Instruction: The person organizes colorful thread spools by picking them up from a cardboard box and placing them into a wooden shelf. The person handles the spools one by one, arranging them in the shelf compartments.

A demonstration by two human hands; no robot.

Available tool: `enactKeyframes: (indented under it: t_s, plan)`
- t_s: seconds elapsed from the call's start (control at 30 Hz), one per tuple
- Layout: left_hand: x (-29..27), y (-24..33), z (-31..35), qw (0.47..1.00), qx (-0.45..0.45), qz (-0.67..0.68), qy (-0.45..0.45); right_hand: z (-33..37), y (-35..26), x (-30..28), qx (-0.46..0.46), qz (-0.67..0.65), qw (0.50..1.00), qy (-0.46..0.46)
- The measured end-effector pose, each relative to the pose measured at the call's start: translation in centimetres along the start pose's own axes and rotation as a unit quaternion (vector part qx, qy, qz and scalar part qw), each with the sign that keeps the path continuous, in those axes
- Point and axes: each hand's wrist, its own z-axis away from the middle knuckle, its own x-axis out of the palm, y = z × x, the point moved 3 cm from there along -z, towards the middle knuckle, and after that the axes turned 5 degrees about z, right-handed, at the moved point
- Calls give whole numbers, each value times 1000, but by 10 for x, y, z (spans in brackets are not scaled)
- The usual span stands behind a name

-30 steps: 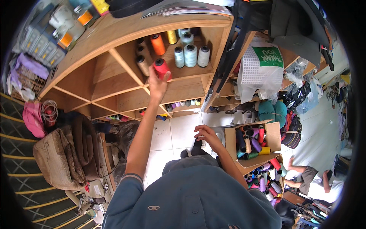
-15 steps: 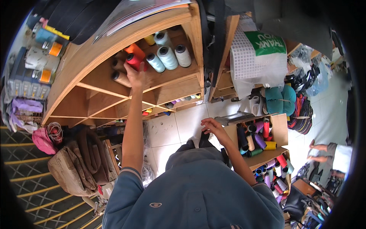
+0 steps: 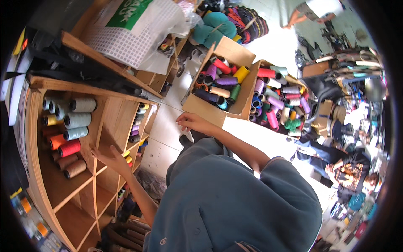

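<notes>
My left hand [image 3: 112,160] holds nothing, its fingers and thumb apart, in front of the wooden shelf unit [image 3: 95,178]. Nearest to it, in an upper compartment, lie a red thread cone [image 3: 69,148] and a brown thread cone [image 3: 75,169]. Beside those are an orange cone [image 3: 57,142] and several pale blue cones such as this one [image 3: 77,121]. My right hand [image 3: 192,122] hovers in front of my body, fingers loosely bent and apart, with nothing in it. Close by it stands an open cardboard box [image 3: 205,114] full of mixed thread cones, a purple one [image 3: 226,81] among them.
A second box [image 3: 257,93] of thread cones sits right of the first. A white plastic bag [image 3: 138,38] lies on another wooden shelf at the upper left. Teal bundles [image 3: 214,29] are beyond the boxes. Two people show at the right, one seated [image 3: 348,172].
My left hand has let go of the red cone, which stays in the compartment, and has drawn back. My view has swung right toward the boxes; the right hand is still raised.
</notes>
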Motion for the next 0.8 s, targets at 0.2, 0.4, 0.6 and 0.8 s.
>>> enactKeyframes:
  t_s: [0.2,0.4,0.6,0.8]
  plan:
    - [84,-24,80,925,-119,275,-234,86,44,-28,33,-63,984,166]
    - [147,58,177,816,31,288,-501,177,89,-67,-1,-130,929,347]
    - [171,165,242,650,89,360,-663,252,114,-107,-61,-188,858,475]
    - [210,254,299,620,172,339,-686,313,141,-174,-120,-205,825,512]
